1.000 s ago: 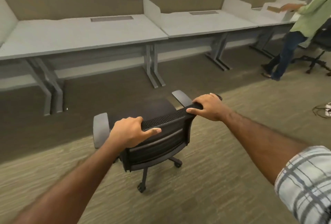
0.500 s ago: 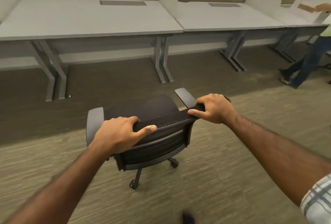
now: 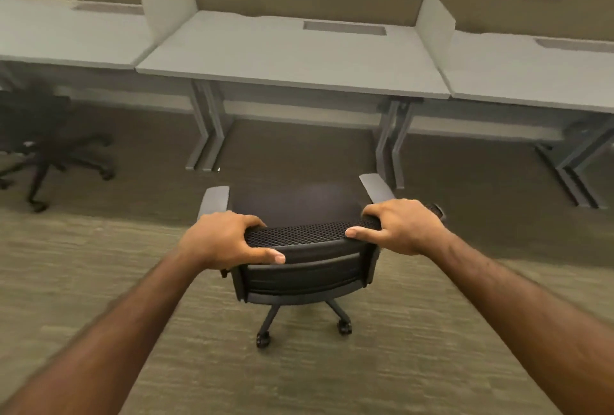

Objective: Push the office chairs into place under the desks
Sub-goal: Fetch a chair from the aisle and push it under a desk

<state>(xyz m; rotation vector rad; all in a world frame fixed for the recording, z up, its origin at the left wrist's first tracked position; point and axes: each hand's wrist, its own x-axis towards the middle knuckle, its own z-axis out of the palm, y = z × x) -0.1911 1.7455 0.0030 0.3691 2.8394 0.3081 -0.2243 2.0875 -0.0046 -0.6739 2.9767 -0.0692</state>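
A black office chair [image 3: 300,276] with a mesh backrest and grey armrests stands on the carpet, its seat facing a grey desk [image 3: 292,59]. My left hand [image 3: 221,240] grips the left end of the backrest's top edge. My right hand [image 3: 400,227] grips the right end. The chair sits squarely in front of the gap between the desk's two pairs of grey legs, its seat just short of the desk's front edge.
A second black office chair [image 3: 40,135] is at the left, partly under the neighbouring desk [image 3: 66,39]. Another desk [image 3: 531,75] adjoins on the right. White dividers [image 3: 169,2] separate the desks. Desk legs [image 3: 206,129] flank the opening.
The view has swung left and the chair has turned to face the desk squarely and rolled closer to it. The person at the right has left the view; a chair at left appeared.
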